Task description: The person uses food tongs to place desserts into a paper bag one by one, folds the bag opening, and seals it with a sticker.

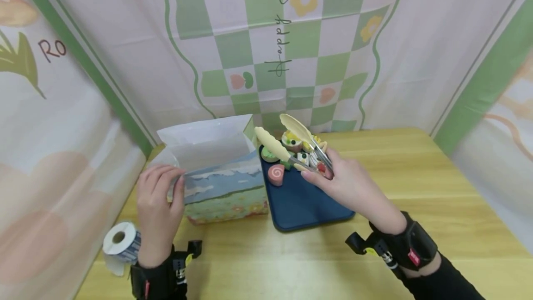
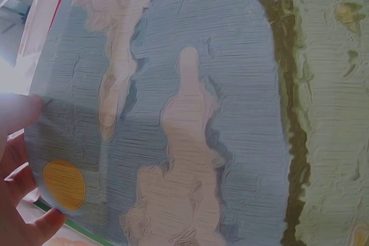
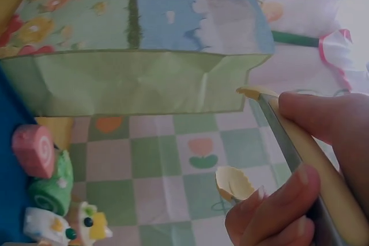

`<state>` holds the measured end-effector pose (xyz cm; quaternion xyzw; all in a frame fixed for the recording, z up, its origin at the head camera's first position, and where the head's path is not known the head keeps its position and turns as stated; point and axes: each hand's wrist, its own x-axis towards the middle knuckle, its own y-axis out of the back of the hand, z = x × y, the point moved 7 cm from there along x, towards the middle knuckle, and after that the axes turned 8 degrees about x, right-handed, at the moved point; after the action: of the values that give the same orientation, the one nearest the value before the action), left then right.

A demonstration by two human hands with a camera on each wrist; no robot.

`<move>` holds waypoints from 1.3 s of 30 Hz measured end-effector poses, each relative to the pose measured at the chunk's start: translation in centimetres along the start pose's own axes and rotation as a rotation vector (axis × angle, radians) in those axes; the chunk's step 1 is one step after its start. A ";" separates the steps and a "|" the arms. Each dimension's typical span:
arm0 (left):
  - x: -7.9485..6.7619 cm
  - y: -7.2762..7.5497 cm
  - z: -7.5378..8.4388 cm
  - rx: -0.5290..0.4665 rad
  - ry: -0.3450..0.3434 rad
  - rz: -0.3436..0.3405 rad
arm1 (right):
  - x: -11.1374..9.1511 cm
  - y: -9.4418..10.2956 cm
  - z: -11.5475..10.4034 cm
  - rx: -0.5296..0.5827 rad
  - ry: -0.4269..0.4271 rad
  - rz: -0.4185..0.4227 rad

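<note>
A paper gift bag (image 1: 226, 193) with a painted sky-and-flowers print stands open at the top. My left hand (image 1: 160, 196) pinches its left rim; in the left wrist view the thumb and fingers (image 2: 49, 223) lie at the bag's edge. My right hand (image 1: 347, 182) grips metal tongs (image 1: 272, 145) with cream scalloped tips. The tips are spread apart above the blue tray (image 1: 310, 205), nothing between them. Small toy cakes sit at the tray's far end, among them a pink swirl roll (image 1: 276, 175) and a green roll (image 3: 52, 191). The tongs partly hide several of them.
A roll of labels (image 1: 120, 242) stands at the table's left edge, beside my left forearm. The wooden table (image 1: 399, 170) meets a printed curtain (image 1: 266, 27) behind the bag and tray, with more curtain on both sides.
</note>
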<state>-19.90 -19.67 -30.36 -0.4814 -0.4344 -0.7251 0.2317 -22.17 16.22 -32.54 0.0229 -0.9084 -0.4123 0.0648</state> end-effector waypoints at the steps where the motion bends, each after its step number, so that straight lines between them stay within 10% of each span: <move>1: 0.0 0.0 0.0 -0.001 0.000 0.002 | -0.1 -0.2 0.4 -0.002 -0.008 -0.002; 39: -0.1 -0.1 -0.1 -0.012 0.010 0.001 | 0.7 -10.4 8.1 -0.141 -0.179 -0.063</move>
<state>-20.01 -19.73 -30.51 -0.4796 -0.4285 -0.7300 0.2313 -24.07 15.41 -45.57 0.0100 -0.8781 -0.4775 -0.0281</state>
